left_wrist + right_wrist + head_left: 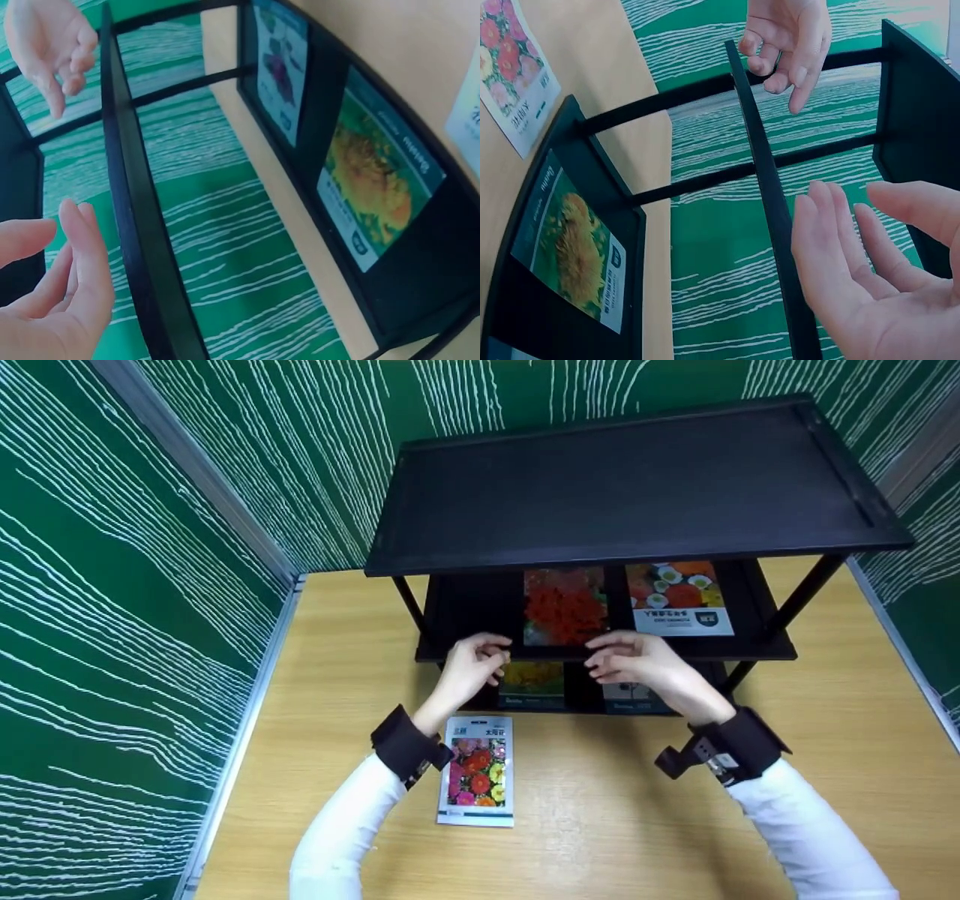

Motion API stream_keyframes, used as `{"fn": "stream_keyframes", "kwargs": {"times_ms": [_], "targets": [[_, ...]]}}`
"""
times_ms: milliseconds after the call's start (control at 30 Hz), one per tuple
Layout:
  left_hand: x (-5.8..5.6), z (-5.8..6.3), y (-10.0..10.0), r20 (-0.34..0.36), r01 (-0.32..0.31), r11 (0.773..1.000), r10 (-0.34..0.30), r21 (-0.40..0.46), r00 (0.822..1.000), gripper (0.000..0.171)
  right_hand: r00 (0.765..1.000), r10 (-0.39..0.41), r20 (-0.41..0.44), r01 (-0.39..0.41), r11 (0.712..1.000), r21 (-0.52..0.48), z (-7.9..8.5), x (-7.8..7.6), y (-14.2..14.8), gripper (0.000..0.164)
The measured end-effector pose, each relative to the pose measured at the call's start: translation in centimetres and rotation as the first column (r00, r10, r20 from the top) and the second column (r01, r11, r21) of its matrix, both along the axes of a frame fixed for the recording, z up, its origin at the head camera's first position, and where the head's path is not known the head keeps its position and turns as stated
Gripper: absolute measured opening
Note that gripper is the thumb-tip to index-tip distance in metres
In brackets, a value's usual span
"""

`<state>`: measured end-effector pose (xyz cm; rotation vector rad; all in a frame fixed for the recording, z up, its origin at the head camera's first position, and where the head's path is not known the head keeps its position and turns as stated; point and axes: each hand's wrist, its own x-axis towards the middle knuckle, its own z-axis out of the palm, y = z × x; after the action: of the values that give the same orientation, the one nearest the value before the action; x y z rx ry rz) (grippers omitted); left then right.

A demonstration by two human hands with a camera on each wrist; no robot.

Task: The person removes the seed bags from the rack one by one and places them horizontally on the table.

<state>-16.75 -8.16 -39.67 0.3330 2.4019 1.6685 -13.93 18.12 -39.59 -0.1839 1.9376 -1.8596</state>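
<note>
Both hands hover at the front edge of a black shelf rack's middle shelf (472,607), and neither holds anything. My left hand (472,664) has loosely bent fingers near the lower left corner of a red flower seed packet (564,607). Opposite it, my right hand (637,664) is near that packet's lower right corner, fingers relaxed and apart from the thumb. To the right on the same shelf lies a packet with white and orange flowers (679,596). In the left wrist view, a yellow flower packet (375,172) lies on the bottom shelf beside a purple flower packet (281,67).
Below the left hand, a seed packet with many-coloured flowers (476,772) lies on the wooden table (585,810). The rack's top shelf (630,487) overhangs the middle one. Slanted black posts (806,592) stand at the sides. Green walls with white lines (112,547) surround the table.
</note>
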Motion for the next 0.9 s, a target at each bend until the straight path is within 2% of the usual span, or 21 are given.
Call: {"fn": "stream_keyframes", "kwargs": {"times_ms": [33,67,100,200,267,300,400,433,500,567,667,700,800,867,900], "targets": [[-0.2,0.1,0.2,-0.001,-0.008,1.000,0.008,0.000,1.000,0.025,1.000,0.002,-0.004,-0.002,1.000,-0.004,-0.5,-0.5,0.3,0.045],[-0.5,0.2,0.4,0.002,-0.017,1.000,0.017,-0.001,1.000,0.025,1.000,0.016,-0.016,-0.017,0.999,-0.051,-3.2,-2.1,1.4,0.044],[-0.9,-0.1,0.5,-0.002,-0.027,1.000,0.027,-0.002,1.000,0.025,0.999,0.037,-0.037,-0.040,0.995,-0.091,-4.9,-3.1,2.1,0.043],[-1.5,0.1,1.0,-0.027,-0.043,0.999,0.042,-0.014,0.999,0.025,0.997,0.059,-0.054,-0.068,0.981,-0.184,-9.6,-5.8,4.0,0.043],[-1.8,0.3,1.3,-0.045,-0.049,0.999,0.048,-0.019,0.998,0.024,0.997,0.050,-0.064,-0.061,0.979,-0.192,-11.4,-6.9,4.7,0.043],[-2.0,0.3,1.4,-0.057,-0.052,0.998,0.050,-0.024,0.997,0.024,0.997,0.035,-0.067,-0.045,0.987,-0.155,-10.2,-6.3,4.4,0.044],[-2.5,0.5,1.7,-0.071,-0.055,0.998,0.053,-0.023,0.996,0.024,0.998,0.010,-0.066,-0.019,0.989,-0.145,-9.7,-6.6,4.6,0.044],[-2.7,0.5,1.8,-0.070,-0.057,0.998,0.055,-0.025,0.996,0.024,0.998,-0.012,-0.057,0.005,0.992,-0.129,-8.7,-6.4,4.3,0.045],[-3.1,0.5,2.0,-0.069,-0.058,0.998,0.056,-0.031,0.996,0.024,0.998,-0.011,-0.064,0.000,0.985,-0.173,-8.4,-6.7,4.5,0.045],[-3.5,0.4,2.2,-0.064,-0.059,0.997,0.056,-0.041,0.996,0.025,0.998,-0.047,-0.046,0.038,0.983,-0.179,-7.7,-6.7,4.5,0.046],[-4.1,0.4,2.4,-0.064,-0.067,0.995,0.063,-0.068,0.996,0.025,0.995,-0.074,-0.064,0.057,0.969,-0.241,-10.7,-8.8,5.7,0.043],[-4.3,0.5,2.4,-0.060,-0.069,0.995,0.065,-0.073,0.996,0.025,0.993,-0.106,-0.059,0.090,0.971,-0.219,-11.9,-9.6,6.1,0.044],[-4.7,0.5,2.6,-0.051,-0.079,0.993,0.075,-0.092,0.996,0.025,0.986,-0.147,-0.080,0.124,0.962,-0.243,-17.2,-12.8,8.0,0.047],[-5.0,0.5,2.7,-0.040,-0.081,0.992,0.077,-0.097,0.996,0.026,0.980,-0.183,-0.082,0.160,0.960,-0.230,-18.6,-13.8,8.4,0.049],[-5.2,0.5,2.8,-0.034,-0.082,0.992,0.079,-0.097,0.996,0.027,0.977,-0.183,-0.106,0.154,0.960,-0.236,-19.1,-14.1,8.6,0.049]]}}
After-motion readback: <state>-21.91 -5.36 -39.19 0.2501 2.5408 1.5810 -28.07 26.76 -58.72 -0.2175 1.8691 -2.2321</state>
